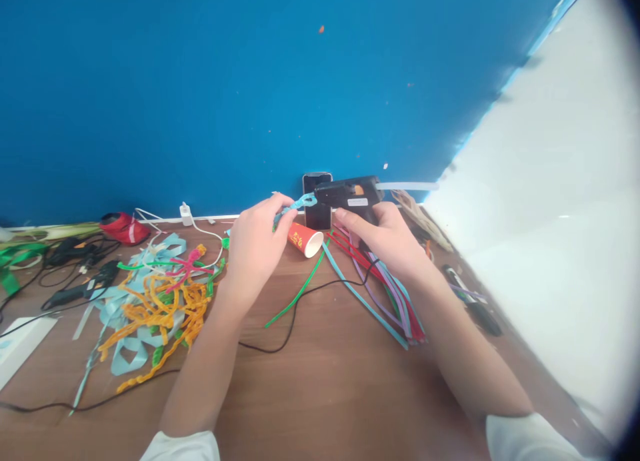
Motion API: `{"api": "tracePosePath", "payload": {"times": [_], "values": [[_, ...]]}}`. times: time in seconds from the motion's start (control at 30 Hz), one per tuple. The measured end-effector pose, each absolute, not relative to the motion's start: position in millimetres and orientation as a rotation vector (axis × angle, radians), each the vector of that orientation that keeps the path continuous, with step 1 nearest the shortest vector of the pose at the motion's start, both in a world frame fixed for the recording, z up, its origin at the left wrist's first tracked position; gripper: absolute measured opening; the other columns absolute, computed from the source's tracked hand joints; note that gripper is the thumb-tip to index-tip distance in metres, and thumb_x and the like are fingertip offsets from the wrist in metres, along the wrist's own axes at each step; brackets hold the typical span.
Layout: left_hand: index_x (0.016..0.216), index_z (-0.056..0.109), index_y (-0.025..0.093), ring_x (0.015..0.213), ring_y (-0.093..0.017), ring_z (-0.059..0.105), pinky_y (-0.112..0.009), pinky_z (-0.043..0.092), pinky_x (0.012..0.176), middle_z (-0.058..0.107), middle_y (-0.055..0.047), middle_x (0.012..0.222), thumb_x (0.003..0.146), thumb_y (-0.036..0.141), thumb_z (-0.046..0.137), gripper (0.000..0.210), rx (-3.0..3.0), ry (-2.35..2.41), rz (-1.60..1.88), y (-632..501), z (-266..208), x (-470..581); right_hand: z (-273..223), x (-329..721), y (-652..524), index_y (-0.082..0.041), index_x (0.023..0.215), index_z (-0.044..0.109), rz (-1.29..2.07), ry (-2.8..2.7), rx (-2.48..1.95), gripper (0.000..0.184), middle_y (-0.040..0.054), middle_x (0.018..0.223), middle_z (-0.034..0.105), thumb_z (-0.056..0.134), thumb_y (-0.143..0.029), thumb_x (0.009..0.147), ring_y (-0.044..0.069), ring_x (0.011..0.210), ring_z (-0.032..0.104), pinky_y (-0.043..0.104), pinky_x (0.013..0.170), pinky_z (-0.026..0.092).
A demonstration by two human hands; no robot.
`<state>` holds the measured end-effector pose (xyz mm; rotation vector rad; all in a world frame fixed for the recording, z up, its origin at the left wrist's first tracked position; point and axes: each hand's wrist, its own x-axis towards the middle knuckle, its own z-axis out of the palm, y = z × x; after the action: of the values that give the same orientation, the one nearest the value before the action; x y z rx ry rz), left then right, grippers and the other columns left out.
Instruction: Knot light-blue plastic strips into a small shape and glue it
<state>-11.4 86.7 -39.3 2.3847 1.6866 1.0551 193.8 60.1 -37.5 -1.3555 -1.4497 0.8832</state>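
My right hand (387,238) is closed around the grip of a black hot glue gun (345,193), with a long clear glue stick (407,186) sticking out of its back end. The gun's nozzle points left and meets a twisted light-blue pipe cleaner (305,201); whether they touch, I cannot tell. Between thumb and fingers my left hand (263,238) pinches that pipe cleaner. Below the nozzle, a red paper cup (305,240) lies on its side, its mouth facing right. Behind it a phone (317,214) leans against the blue wall.
On the wooden table (310,408), orange pipe cleaners (175,308) lie tangled with light-blue ribbon (127,358) at left. A second glue gun (83,286) rests beyond them. A bundle of coloured pipe cleaners (403,308) is under my right hand. A black cord (280,348) crosses the table.
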Motion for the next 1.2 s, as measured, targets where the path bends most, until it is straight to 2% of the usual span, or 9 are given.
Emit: {"api": "tracePosePath", "payload": {"times": [0.2,0.43,0.97,1.2], "values": [[0.103,0.070,0.024,0.084,-0.021,0.067,-0.031,0.043,0.072,0.077,-0.004,0.096,0.097,0.036,0.053,0.021,2.381,1.669,1.065,86.5,-38.6,-11.0,-38.0,192.8,60.9,-0.018,0.066,0.056,0.914,-1.448,-1.349,0.038,-0.0022,0.059,0.052,0.067,-0.049,0.085,0.011,0.056,0.044,0.028,0.054,0.026],[0.103,0.070,0.024,0.083,-0.021,0.067,-0.031,0.043,0.072,0.077,-0.005,0.095,0.098,0.037,0.052,0.023,2.375,1.681,1.071,87.6,-40.0,-11.2,-35.6,192.8,58.9,-0.019,0.061,0.050,0.887,-1.453,-1.366,0.042,-0.0030,0.055,0.049,0.065,-0.048,0.087,0.011,0.054,0.043,0.029,0.054,0.024],[0.103,0.070,0.022,0.078,-0.018,0.065,-0.030,0.040,0.068,0.077,-0.004,0.095,0.098,0.037,0.050,0.025,2.328,1.712,1.062,87.7,-37.4,-12.6,-39.0,192.2,59.4,-0.017,0.067,0.054,0.884,-1.466,-1.385,0.039,-0.0041,0.056,0.049,0.065,-0.049,0.087,0.009,0.054,0.043,0.027,0.052,0.024],[0.104,0.070,0.023,0.087,-0.021,0.068,-0.030,0.043,0.072,0.077,-0.004,0.097,0.097,0.036,0.053,0.022,2.288,1.713,1.072,87.7,-37.6,-12.7,-37.3,192.7,58.4,-0.018,0.063,0.052,0.875,-1.423,-1.368,0.042,-0.0043,0.054,0.050,0.066,-0.049,0.086,0.009,0.051,0.043,0.026,0.051,0.028]]}}
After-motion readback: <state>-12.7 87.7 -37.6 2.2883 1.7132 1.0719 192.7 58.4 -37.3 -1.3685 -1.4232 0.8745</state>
